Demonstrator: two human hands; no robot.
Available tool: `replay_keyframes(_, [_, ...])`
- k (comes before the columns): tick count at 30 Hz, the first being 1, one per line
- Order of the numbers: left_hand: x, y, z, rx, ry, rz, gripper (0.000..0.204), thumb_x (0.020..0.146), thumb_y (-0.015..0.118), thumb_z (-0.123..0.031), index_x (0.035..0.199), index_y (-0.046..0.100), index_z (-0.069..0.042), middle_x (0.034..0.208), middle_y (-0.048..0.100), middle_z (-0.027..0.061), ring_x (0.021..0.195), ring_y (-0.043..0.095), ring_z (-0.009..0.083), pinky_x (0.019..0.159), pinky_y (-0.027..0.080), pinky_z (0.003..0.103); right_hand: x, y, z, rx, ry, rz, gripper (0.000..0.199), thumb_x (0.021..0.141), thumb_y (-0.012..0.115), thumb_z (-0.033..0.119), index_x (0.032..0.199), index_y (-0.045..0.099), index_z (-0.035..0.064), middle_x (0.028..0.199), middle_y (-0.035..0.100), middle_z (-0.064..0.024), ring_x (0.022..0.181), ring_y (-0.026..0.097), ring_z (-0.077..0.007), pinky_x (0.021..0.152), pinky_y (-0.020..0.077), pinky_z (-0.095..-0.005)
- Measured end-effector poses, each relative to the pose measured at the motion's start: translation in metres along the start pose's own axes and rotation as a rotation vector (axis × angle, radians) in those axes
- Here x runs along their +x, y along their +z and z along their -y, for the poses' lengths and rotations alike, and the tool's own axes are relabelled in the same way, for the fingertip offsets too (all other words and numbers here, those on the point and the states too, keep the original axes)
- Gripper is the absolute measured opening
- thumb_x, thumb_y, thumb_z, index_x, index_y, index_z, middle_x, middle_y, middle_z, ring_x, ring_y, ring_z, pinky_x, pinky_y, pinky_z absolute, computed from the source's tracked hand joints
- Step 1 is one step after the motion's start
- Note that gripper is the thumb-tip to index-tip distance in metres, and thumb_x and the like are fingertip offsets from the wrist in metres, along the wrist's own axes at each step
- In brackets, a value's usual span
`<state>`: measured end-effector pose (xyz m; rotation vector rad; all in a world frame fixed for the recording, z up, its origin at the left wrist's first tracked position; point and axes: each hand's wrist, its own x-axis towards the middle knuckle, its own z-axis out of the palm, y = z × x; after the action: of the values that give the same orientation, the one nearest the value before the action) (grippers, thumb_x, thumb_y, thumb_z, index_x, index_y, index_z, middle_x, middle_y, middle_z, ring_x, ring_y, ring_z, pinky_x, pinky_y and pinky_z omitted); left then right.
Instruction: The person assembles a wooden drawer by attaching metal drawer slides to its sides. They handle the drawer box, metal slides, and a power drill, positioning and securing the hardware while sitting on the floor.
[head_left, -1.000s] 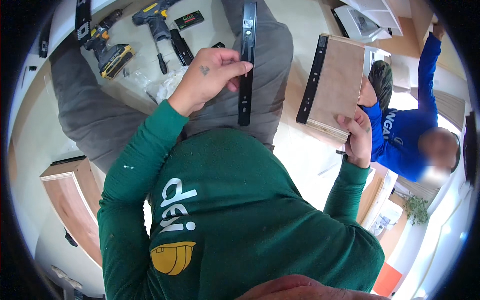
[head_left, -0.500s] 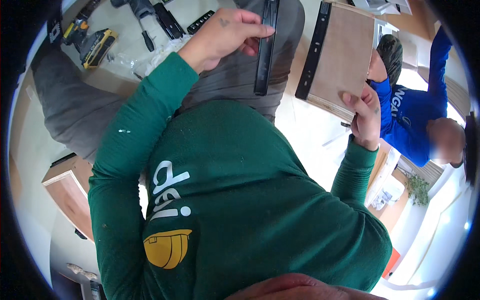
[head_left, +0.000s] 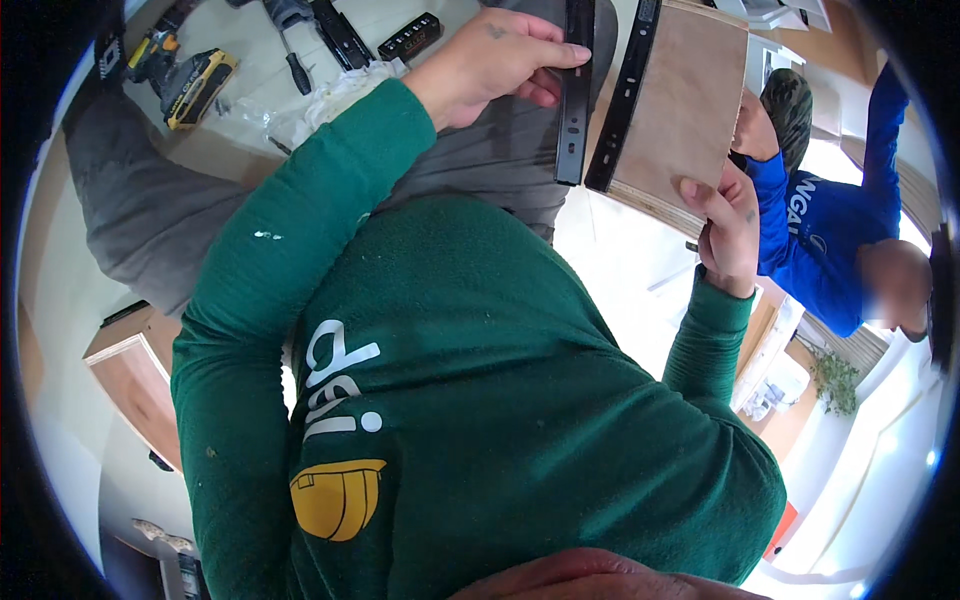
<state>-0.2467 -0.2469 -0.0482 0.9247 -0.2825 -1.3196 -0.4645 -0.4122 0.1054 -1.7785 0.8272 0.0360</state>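
Pinched between thumb and fingers, a loose black drawer slide (head_left: 571, 120) stands lengthwise in my left hand (head_left: 500, 58). My right hand (head_left: 730, 222) grips the near corner of a wooden drawer box (head_left: 685, 100), thumb on top. Along the box's left edge runs another black drawer slide (head_left: 622, 110) with holes in it. The loose slide is nearly parallel to that one, with a narrow gap at their near ends. Some fingers of my right hand are hidden under the box.
At the upper left lie a yellow-and-black cordless drill (head_left: 190, 85), a screwdriver (head_left: 297, 72), a black bit case (head_left: 410, 37) and crumpled plastic wrapping (head_left: 345, 100). Another wooden box (head_left: 135, 370) stands at left. A person in blue (head_left: 820, 240) sits at right, close to the drawer box.
My left hand has carried the loose slide to the right, closer to the slide on the box. My right hand and the box have barely moved.
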Motion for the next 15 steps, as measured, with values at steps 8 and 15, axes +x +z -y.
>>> replay_keyframes(8, [0.015,0.013,0.016,0.036,0.068,0.098,0.027,0.095,0.073,-0.030,0.105,0.071,-0.004,0.092,0.069,0.0017,0.075,0.065,0.0107,0.071,0.055,0.025,0.000,0.005,-0.006,-0.021,0.035,0.003,0.029,0.078,0.071,0.007,0.105,0.071,-0.0028,0.095,0.073,-0.0040,0.083,0.062,-0.0076,0.077,0.0466,-0.0234])
replay_keyframes(15, [0.015,0.009,0.018,0.003,-0.062,0.230,0.028,0.098,0.069,-0.030,0.112,0.070,-0.006,0.097,0.071,0.0007,0.079,0.064,0.0108,0.074,0.054,0.028,-0.003,0.006,-0.006,-0.035,0.048,0.016,0.032,0.077,0.071,0.009,0.107,0.070,-0.0035,0.096,0.073,-0.0037,0.085,0.062,-0.0084,0.080,0.0467,-0.0234])
